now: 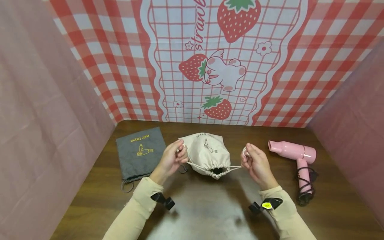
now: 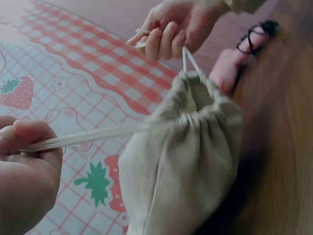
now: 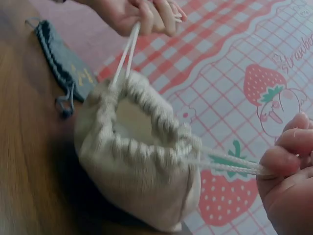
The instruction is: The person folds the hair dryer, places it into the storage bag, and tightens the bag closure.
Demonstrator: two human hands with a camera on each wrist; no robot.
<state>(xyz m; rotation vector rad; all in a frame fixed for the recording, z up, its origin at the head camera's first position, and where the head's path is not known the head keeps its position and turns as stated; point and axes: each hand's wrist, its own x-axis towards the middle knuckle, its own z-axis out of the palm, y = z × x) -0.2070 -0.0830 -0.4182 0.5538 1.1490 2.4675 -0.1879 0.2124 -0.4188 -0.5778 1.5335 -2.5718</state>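
Note:
A cream drawstring bag point(image 1: 207, 151) printed with a hair dryer picture sits at the middle of the table. Its mouth is gathered but still has a dark gap, and the contents cannot be made out. My left hand point(image 1: 173, 157) grips the white cord point(image 2: 93, 136) on the bag's left side. On the other side, my right hand point(image 1: 256, 164) holds the opposite cord point(image 3: 227, 164), fingers curled round it. Both cords are stretched taut outward from the gathered mouth point(image 3: 134, 122).
To the left lies a flat grey drawstring bag point(image 1: 141, 151) with yellow hair dryer print. At the right is a pink hair dryer point(image 1: 292, 151) with its black cable point(image 1: 304, 186) wound round the handle. Behind the wooden table point(image 1: 99, 200) hangs a strawberry-print cloth point(image 1: 210, 83).

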